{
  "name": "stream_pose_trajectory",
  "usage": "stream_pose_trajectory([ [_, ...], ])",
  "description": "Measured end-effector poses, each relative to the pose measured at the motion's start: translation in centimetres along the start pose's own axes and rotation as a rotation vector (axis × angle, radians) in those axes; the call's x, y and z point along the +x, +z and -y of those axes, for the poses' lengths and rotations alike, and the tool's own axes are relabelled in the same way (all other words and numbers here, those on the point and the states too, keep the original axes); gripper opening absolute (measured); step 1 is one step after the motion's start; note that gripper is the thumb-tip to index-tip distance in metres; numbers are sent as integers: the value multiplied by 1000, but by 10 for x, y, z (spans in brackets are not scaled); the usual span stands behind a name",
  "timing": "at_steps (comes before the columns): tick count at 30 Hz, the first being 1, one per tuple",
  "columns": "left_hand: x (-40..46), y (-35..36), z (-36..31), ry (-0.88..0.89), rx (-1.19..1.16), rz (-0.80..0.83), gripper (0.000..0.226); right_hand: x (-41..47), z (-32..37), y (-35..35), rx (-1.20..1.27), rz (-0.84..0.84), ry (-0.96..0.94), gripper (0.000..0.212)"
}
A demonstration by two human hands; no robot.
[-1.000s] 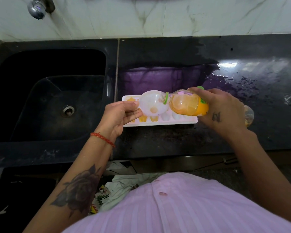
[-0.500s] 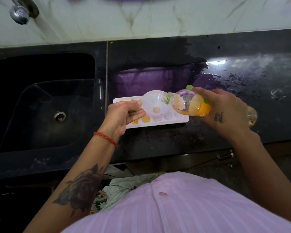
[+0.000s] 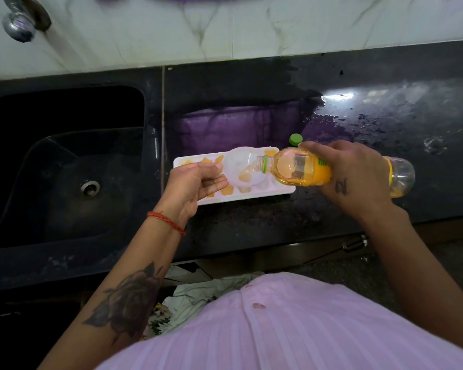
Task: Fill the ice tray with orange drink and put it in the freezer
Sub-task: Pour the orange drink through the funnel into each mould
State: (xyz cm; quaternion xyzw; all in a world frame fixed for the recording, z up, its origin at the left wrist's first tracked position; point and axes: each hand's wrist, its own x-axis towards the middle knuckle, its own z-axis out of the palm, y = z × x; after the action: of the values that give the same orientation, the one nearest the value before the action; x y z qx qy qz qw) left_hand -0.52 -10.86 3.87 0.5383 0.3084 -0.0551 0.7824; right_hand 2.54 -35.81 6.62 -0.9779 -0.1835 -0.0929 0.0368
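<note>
Sideways, right hand [image 3: 356,174] grips tipped bottle [image 3: 305,172]; left hand [image 3: 193,182] pinches funnel [image 3: 241,166].

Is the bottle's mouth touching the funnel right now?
Touching. The head view shows the bottle neck lying inside the bowl of the white funnel, resting against its wall, with no gap visible.

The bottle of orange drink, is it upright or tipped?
Tipped: the bottle lies nearly sideways in the right hand, mouth over the white funnel.
</note>
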Motion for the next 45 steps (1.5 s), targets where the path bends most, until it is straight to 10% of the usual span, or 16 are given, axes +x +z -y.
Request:
stream_pose_trajectory([
  [45, 11, 31, 0, -24, 48, 40, 1, -8, -24, -3, 13, 10, 89, 72],
])
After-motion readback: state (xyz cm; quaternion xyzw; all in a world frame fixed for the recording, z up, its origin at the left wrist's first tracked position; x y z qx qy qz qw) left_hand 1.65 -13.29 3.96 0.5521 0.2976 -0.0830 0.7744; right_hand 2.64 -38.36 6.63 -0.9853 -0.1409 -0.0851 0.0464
